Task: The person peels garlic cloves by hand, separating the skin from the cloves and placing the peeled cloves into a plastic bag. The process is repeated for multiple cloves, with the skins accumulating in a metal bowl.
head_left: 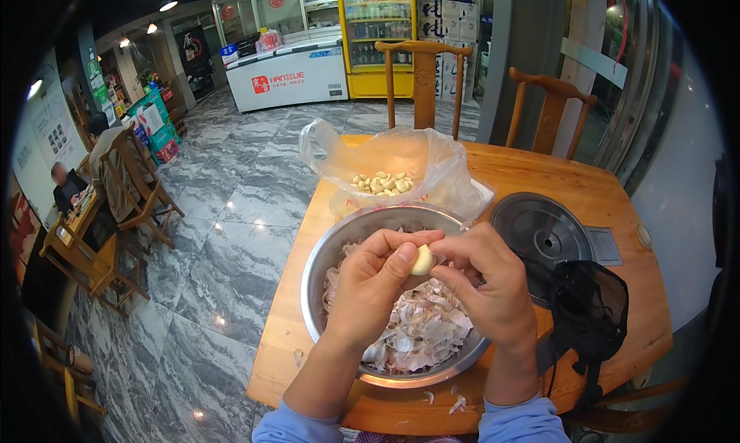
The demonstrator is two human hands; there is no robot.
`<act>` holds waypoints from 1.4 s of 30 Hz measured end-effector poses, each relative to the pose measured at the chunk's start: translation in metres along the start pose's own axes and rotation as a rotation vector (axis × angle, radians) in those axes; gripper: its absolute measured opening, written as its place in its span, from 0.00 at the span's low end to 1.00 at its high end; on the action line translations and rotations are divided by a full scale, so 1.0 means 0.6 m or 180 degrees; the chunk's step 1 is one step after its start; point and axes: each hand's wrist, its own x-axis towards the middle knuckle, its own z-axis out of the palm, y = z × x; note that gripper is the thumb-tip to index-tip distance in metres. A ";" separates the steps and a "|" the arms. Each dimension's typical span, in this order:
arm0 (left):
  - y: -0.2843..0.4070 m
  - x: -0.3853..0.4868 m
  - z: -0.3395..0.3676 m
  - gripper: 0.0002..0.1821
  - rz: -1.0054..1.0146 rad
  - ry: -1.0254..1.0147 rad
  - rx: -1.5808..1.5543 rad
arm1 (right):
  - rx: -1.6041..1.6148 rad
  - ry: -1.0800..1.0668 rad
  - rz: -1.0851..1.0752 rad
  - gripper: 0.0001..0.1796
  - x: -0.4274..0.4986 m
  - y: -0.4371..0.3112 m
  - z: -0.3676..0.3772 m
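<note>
A pale, mostly bare garlic clove (424, 260) is pinched between the thumb and fingers of my left hand (378, 275). My right hand (487, 278) meets it from the other side, thumb and fingertips at the clove's edge with a bit of thin skin. Both hands are above a wide stainless steel bowl (311, 304), which holds a heap of papery garlic skins (425, 333). Just beyond the bowl, an open clear plastic bag (448, 160) contains a pile of peeled garlic cloves (383, 184).
The wooden table (289, 339) bears a round dark metal lid (537, 223) and a black mesh-backed item with straps (589, 310) on the right. Skin scraps (458, 404) lie near its front edge. Wooden chairs (425, 90) stand beyond. People (115, 160) sit at another table leftward.
</note>
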 end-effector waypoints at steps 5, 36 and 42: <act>-0.001 -0.002 0.002 0.13 -0.0022 -0.0008 0.0169 | 0.0118 -0.0026 0.0052 0.13 0.000 0.000 -0.002; 0.004 0.006 -0.011 0.18 -0.0155 0.0024 0.0189 | 0.0321 -0.0631 -0.0108 0.12 -0.005 -0.003 -0.018; 0.006 0.011 -0.030 0.19 -0.0228 -0.0044 -0.0745 | 0.0218 -0.0829 0.0016 0.10 -0.009 -0.004 -0.031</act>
